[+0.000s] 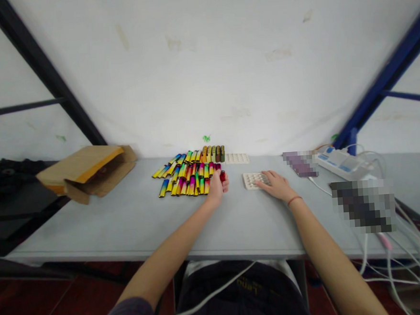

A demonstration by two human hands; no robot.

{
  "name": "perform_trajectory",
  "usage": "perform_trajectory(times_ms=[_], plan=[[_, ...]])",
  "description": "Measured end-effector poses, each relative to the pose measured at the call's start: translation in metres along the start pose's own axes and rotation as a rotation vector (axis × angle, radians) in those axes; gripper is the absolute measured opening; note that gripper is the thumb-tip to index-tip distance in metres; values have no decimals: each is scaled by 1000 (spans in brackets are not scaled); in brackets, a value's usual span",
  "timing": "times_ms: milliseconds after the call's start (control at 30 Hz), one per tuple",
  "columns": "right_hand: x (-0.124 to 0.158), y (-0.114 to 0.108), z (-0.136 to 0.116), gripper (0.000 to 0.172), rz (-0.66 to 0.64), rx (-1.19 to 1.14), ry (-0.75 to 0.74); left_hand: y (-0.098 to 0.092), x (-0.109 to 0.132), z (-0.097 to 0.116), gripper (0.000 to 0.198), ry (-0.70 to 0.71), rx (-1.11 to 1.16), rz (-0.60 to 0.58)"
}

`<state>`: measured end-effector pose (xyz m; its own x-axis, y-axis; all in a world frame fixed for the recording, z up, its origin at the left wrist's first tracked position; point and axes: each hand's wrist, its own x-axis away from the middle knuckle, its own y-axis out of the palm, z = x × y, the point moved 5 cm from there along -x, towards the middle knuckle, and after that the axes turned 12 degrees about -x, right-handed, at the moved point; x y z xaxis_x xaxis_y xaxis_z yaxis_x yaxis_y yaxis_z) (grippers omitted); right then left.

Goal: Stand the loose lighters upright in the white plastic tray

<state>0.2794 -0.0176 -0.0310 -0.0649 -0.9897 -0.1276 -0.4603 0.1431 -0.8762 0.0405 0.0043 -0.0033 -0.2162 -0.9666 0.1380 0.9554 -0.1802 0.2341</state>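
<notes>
Several rainbow-coloured lighters point(187, 174) lie in rows on the grey table point(128, 221), with a few more standing upright behind them point(213, 153). My left hand point(217, 186) is closed on a red lighter point(222, 176) at the right end of the rows. My right hand point(274, 184) rests with fingers spread flat on a small white tray with holes point(252, 179). A second white tray point(236, 158) lies further back by the wall.
An open cardboard box point(87, 173) lies on its side at the left end of the table. A white power strip point(340, 163) with several white cables point(393, 260), plus blurred objects, crowd the right side. A white wall stands close behind.
</notes>
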Motion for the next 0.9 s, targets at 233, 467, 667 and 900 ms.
perform_trajectory(times_ms=[233,467,667,900], plan=[[0,0,0,56,-13,-13,0,-4,0,-2,51,8,15,36],[0,-1,-1,55,-18,-12,0,-4,2,-4,50,-39,9,35],[1,-1,0,60,-28,-33,-8,-9,1,-7,43,-57,36,134],[0,-14,25,94,-97,-121,-117,-10,-4,0,49,22,46,72]])
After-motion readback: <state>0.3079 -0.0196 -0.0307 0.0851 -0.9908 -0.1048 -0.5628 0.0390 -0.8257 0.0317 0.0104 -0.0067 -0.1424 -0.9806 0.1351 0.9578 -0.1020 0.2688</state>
